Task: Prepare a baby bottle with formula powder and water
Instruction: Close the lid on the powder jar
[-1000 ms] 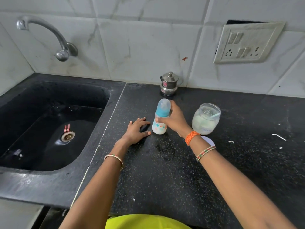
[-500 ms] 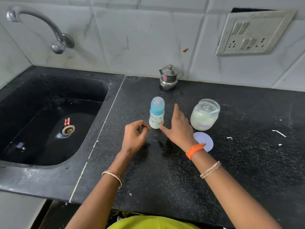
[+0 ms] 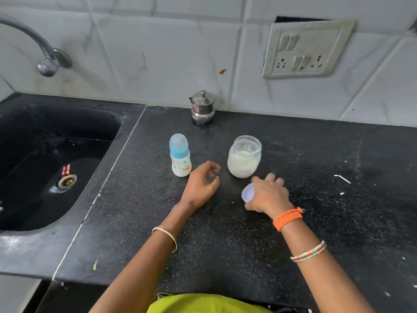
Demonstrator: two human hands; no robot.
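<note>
Right hand [image 3: 268,195] grip closed on the round pale lilac plastic lid [image 3: 247,193], fingers curled over its top edge, lid tilted up on edge just off or at the bench, contact with the bench not clear; orange braided wristband [image 3: 287,219] and a beaded bangle on that forearm. Left hand [image 3: 200,182] grip open and empty, fingers loosely curled, hovering or resting low over the black speckled stone bench [image 3: 225,245], just near-right of the bottle, not touching it; thin bangle on that wrist.

Small baby bottle with translucent blue cap and white printed body [image 3: 179,155] stands upright on the bench, cap on, left of centre, milky white inside; clear glass jar of white formula powder [image 3: 244,157] stands upright to the right of it, open top, a pale scoop handle showing inside against the rim; jar and bottle apart, left hand in the near gap between them; right hand and lid just near-right of the jar.

Small steel lidded pot with spout [image 3: 202,107] at the far edge of the bench against the white tiled wall; black sink basin [image 3: 20,211] to the left with metal drain [image 3: 67,180]; steel tap [image 3: 45,57] on the wall far left; switch and socket plate [image 3: 306,48] on the wall far right; a few white specks on the bench at right.
</note>
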